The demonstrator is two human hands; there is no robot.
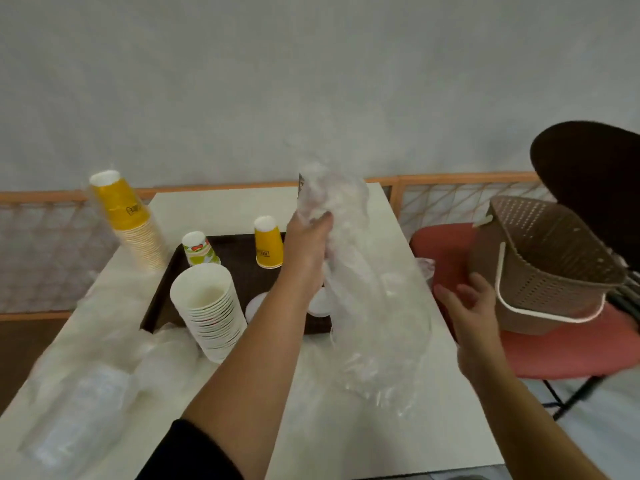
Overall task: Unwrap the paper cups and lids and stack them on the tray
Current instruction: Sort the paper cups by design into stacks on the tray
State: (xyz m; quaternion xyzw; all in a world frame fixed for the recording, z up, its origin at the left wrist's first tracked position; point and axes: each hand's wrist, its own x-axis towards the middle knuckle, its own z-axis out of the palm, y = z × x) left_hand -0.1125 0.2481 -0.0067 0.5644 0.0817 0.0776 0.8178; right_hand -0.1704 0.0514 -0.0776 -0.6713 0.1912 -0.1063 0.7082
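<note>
left hand (306, 244): fist gripping the empty plastic wrap (367, 299), lifted over the tray (162, 289)
right hand (467, 306): fingers spread, empty, near the basket (540, 265)
step: discarding wrap
next: probably drop it in basket

clear plastic wrap (363, 299) motion-blurred and hiding the tray's (242, 244) right end, chair back (595, 174) cut off by the right edge

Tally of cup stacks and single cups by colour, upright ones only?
Yellow: 2, a tall stack left of the tray and a single cup on it.
White: 1, a stack at the tray's near edge.
Green patterned: 1, a cup on the tray.
Total: 4
</note>
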